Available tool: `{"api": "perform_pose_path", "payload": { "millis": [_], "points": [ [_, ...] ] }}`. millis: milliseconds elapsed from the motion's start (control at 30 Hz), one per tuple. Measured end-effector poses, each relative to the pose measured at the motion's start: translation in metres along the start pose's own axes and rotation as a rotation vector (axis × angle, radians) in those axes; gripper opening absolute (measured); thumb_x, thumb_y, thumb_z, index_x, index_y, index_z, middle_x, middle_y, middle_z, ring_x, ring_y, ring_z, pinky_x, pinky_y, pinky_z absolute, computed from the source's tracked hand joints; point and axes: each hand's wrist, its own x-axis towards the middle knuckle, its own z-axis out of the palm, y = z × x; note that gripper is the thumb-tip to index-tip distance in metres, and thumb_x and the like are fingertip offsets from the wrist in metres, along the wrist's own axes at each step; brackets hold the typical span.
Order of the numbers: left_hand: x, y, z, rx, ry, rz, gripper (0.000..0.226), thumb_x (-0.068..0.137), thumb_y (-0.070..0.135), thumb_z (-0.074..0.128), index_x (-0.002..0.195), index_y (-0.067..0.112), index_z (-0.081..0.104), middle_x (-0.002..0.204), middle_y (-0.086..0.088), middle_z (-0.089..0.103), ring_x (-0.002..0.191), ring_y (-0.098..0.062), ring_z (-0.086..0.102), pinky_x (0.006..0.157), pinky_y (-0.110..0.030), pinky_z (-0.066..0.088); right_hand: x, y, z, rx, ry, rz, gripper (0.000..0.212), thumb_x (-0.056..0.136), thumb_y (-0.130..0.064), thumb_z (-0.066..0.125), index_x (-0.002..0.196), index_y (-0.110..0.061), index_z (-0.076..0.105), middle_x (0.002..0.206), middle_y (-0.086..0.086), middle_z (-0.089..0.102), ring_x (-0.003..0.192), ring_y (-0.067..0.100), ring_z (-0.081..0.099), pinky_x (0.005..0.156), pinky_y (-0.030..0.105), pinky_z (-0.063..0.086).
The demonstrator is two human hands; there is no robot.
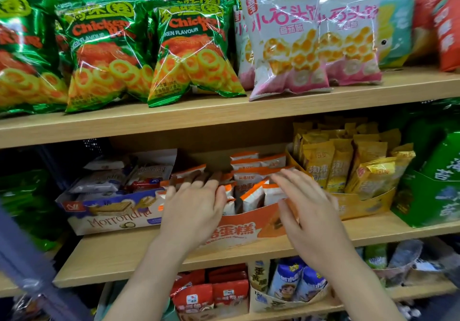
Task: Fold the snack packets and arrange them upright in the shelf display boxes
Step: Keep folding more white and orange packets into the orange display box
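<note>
Head view: centre orange display box [249,223] mostly stocked with upright packets [251,192], front ones leaning, left hand [191,208] and right hand [307,212] over them, grip wide, empty.

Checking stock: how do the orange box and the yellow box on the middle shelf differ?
The left hand and right hand are at the orange box; the yellow box is untouched. The orange box holds orange-topped packets; the yellow box holds yellow packets. Both are low-fronted boxes with upright packets.

Shelf [129,256] bears wafer box [112,218], orange box [239,231], yellow box [361,206].
</note>
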Motion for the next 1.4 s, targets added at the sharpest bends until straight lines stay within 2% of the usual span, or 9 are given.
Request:
{"api": "perform_pose_path", "payload": {
  "millis": [133,233,533,733,833,900,1067,1167,1400],
  "points": [
    [-0.001,0.012,0.002,-0.06,0.178,0.076,0.045,0.103,0.045,0.024,0.13,0.028,0.056,0.121,0.008,0.06,0.117,-0.017,0.049,0.106,-0.044,0.032,-0.003,0.006,0.002,-0.068,-0.091,-0.046,0.045,0.101,-0.039,0.028,0.147,-0.043,0.028,0.157,-0.021,0.018,0.14,-0.011,-0.006,0.106,0.029,0.004],
    [-0.002,0.028,0.008,-0.011,0.307,0.199,0.045,0.096,0.05,0.036,0.115,0.027,0.069,0.108,0.007,0.064,0.104,-0.018,0.053,0.09,-0.04,0.044,-0.005,0.01,0.006,-0.098,-0.107,-0.058,0.044,0.098,-0.04,0.03,0.142,-0.042,0.033,0.154,-0.016,0.031,0.144,0.001,0.014,0.106,0.038,0.016],
    [-0.003,0.05,0.024,-0.007,0.304,0.097,0.041,0.096,0.047,0.043,0.118,0.022,0.069,0.121,0.005,0.061,0.116,-0.016,0.044,0.096,-0.033,0.042,-0.014,0.025,0.009,-0.204,-0.059,-0.102,0.049,0.092,-0.038,0.034,0.137,-0.027,0.049,0.141,-0.003,0.054,0.133,0.016,0.049,0.103,0.049,0.024],
    [-0.034,0.048,0.012,-0.369,0.808,0.165,0.032,0.102,0.027,0.039,0.121,0.007,0.055,0.108,0.004,0.055,0.097,0.001,0.047,0.085,-0.005,0.039,-0.014,0.03,0.008,-0.119,-0.133,-0.066,0.056,0.093,-0.046,0.031,0.146,-0.029,0.034,0.154,-0.006,0.037,0.144,0.011,0.028,0.108,0.045,0.017],
    [-0.058,0.05,-0.001,-0.428,1.002,0.209,0.034,0.103,0.026,0.04,0.123,0.003,0.056,0.11,0.004,0.055,0.096,0.005,0.051,0.084,-0.003,0.039,-0.016,0.03,-0.004,0.136,-0.107,-0.093,0.057,0.096,-0.058,0.023,0.15,-0.049,0.004,0.159,-0.027,0.001,0.146,-0.006,-0.003,0.115,0.034,0.01],
    [-0.073,0.053,-0.004,-0.534,1.062,0.156,0.032,0.103,0.035,0.04,0.125,0.018,0.056,0.108,0.014,0.058,0.099,0.008,0.056,0.084,-0.007,0.043,-0.015,0.024,-0.023,0.469,-0.192,-0.04,0.057,0.092,-0.067,0.032,0.142,-0.064,0.004,0.151,-0.043,0.007,0.14,-0.017,0.004,0.113,0.026,0.014],
    [-0.086,0.082,-0.013,-1.38,0.728,-0.241,0.031,0.093,0.049,0.052,0.104,0.027,0.07,0.095,0.001,0.074,0.089,-0.02,0.071,0.067,-0.034,0.059,-0.022,0.015,-0.045,1.399,-0.336,0.18,0.051,0.057,-0.061,0.08,0.104,-0.043,0.072,0.105,-0.006,0.074,0.098,0.012,0.071,0.075,0.019,0.055],
    [-0.084,0.09,-0.012,-1.713,0.491,-0.376,0.026,0.082,0.032,0.057,0.09,0.015,0.076,0.093,-0.006,0.075,0.086,-0.018,0.071,0.064,-0.03,0.057,-0.028,0.019,-0.045,1.517,-0.268,0.302,0.072,0.031,-0.066,0.088,0.093,-0.031,0.077,0.095,0.01,0.076,0.081,0.029,0.074,0.06,0.024,0.057],
    [-0.085,0.096,-0.009,-2.206,0.351,-0.594,0.029,0.071,0.015,0.066,0.099,0.014,0.07,0.101,-0.007,0.074,0.072,-0.01,0.069,0.049,-0.015,0.051,-0.038,0.028,-0.054,1.516,-0.241,0.424,0.078,0.024,-0.063,0.09,0.092,-0.026,0.077,0.093,0.014,0.076,0.075,0.034,0.074,0.054,0.024,0.057]
  ]
}}
